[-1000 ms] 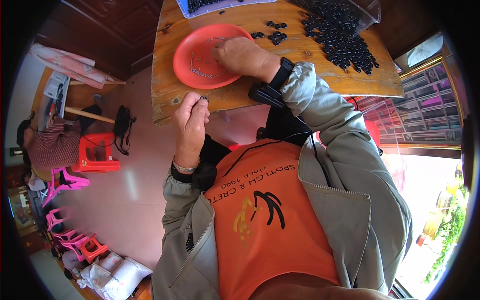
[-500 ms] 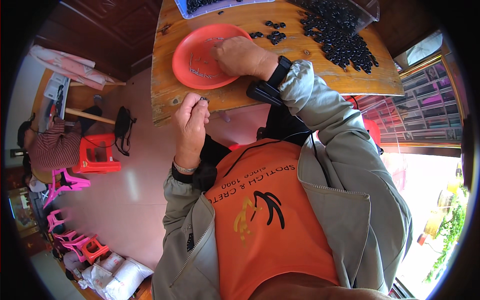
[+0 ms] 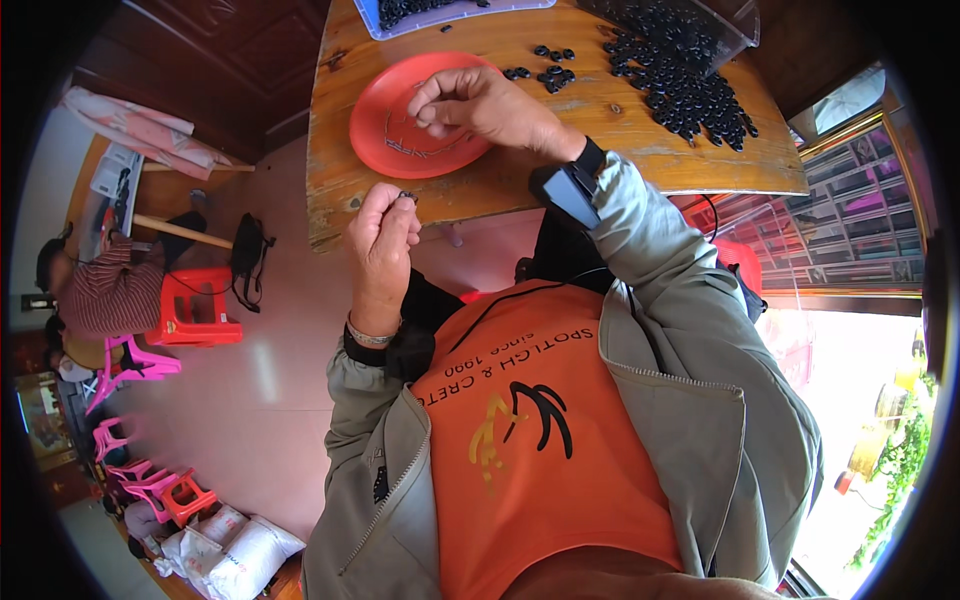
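Note:
My left hand (image 3: 382, 245) is closed at the near edge of the wooden table, with a small black piece (image 3: 407, 197) pinched at the tips of thumb and forefinger. Over the red plate (image 3: 375, 95), my right hand (image 3: 485, 108) hovers with its fingers curled toward the thumb; whatever lies between the fingertips is too small to make out. Several thin silvery pins (image 3: 408, 151) lie scattered on the plate, mostly along its near side, and the right hand hides part of it.
Loose black ring-like pieces (image 3: 690, 95) spread across the table's right side beside a tipped clear bin (image 3: 735, 30). A few more (image 3: 555, 75) lie right of the plate. A blue-rimmed tray (image 3: 460, 14) of black pieces stands beyond. Another person (image 3: 110, 290) sits far left near a red stool (image 3: 200, 305).
My right hand has lifted off the plate's pins and turned, its thumb and forefinger now showing. My left hand stays in place with the black piece.

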The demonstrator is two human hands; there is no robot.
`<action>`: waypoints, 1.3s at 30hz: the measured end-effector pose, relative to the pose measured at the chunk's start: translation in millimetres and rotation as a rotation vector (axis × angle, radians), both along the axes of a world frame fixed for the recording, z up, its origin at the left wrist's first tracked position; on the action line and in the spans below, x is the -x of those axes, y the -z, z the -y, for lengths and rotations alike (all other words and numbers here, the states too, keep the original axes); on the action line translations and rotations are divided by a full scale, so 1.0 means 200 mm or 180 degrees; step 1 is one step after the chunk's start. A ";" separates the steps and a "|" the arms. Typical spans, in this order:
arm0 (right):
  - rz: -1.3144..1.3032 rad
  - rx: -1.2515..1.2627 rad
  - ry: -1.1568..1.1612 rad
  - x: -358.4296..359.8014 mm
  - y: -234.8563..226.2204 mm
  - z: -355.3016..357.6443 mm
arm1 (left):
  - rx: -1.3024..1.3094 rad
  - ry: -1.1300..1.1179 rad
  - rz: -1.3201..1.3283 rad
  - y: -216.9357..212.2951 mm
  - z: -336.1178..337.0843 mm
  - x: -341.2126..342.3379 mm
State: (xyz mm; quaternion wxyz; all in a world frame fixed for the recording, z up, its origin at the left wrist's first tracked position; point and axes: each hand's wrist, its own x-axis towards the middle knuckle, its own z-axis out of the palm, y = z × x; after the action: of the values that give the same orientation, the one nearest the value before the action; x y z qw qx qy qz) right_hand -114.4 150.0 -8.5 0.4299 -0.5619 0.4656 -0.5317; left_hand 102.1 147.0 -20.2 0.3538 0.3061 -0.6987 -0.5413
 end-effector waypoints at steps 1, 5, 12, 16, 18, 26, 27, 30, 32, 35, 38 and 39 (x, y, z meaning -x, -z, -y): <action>0.0369 0.0051 -0.0108 -0.03 0.00 -0.02 | 0.0013 0.0001 -0.0090 0.00 0.00 0.00; 0.1026 0.0155 -0.0239 -0.15 -0.03 -0.12 | 0.0082 -0.0023 -0.0197 -0.05 -0.02 0.01; 0.1609 -0.0054 -0.0200 -0.31 0.04 -0.23 | 0.0323 -0.0081 -0.0249 -0.09 -0.05 0.01; 0.1573 -0.0330 -0.0245 -0.30 0.03 -0.27 | 0.0434 -0.0043 -0.0229 -0.09 -0.05 0.00; 0.1423 -0.0283 -0.0302 -0.29 0.04 -0.29 | 0.0516 -0.0056 -0.0161 -0.09 -0.05 -0.01; 0.1302 0.0154 0.0083 -0.26 0.06 -0.27 | 0.0530 -0.0014 0.0135 -0.12 -0.05 0.02; 0.1373 0.0155 0.0067 -0.27 0.05 -0.27 | 0.0585 0.0013 0.0187 -0.11 -0.05 0.01; 0.1564 -0.0029 -0.0009 -0.29 0.04 -0.30 | 0.0642 0.0042 0.0239 -0.10 -0.05 0.01; 0.1690 -0.0219 -0.0064 -0.30 0.06 -0.30 | 0.0638 0.0049 0.0244 -0.11 -0.05 0.02; 0.1650 -0.0093 -0.0050 -0.29 0.07 -0.29 | 0.0528 -0.0047 0.0130 -0.11 -0.06 0.03; 0.1521 -0.0160 -0.0046 -0.29 0.07 -0.31 | 0.0543 -0.0010 0.0239 -0.12 -0.06 0.02; 0.1418 0.0084 -0.0006 -0.29 0.09 -0.29 | 0.0692 -0.0002 0.0405 -0.12 -0.05 0.03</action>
State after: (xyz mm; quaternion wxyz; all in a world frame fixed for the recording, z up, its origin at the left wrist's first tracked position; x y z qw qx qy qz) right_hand -57.1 208.9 -27.4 0.5152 -0.4366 0.3516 -0.6483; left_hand 97.0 157.9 3.8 0.3401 0.2998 -0.7742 -0.4417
